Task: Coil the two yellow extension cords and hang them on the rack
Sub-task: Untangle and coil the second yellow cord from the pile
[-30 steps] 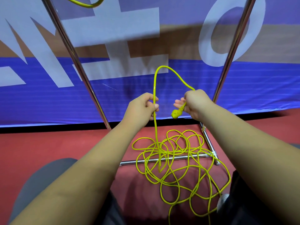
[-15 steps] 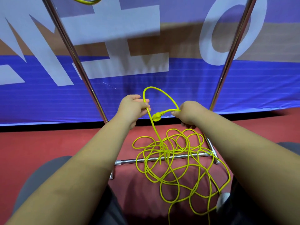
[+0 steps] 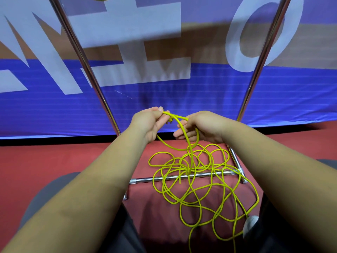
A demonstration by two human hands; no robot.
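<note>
Above the floor (image 3: 54,161), left hand (image 3: 147,123) pinches yellow cord (image 3: 189,150) (plug end); right hand (image 3: 202,127) grips its loop.

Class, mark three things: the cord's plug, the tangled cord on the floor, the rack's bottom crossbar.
plug (image 3: 171,119), head view, yellow body
tangled cord (image 3: 189,167), head view, dense middle
bottom crossbar (image 3: 142,180), head view, bare left stretch

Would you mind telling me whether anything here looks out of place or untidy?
Yes: the yellow cord lies in a tangled heap on the floor, draped across the rack's base bar, not neatly coiled.
</note>
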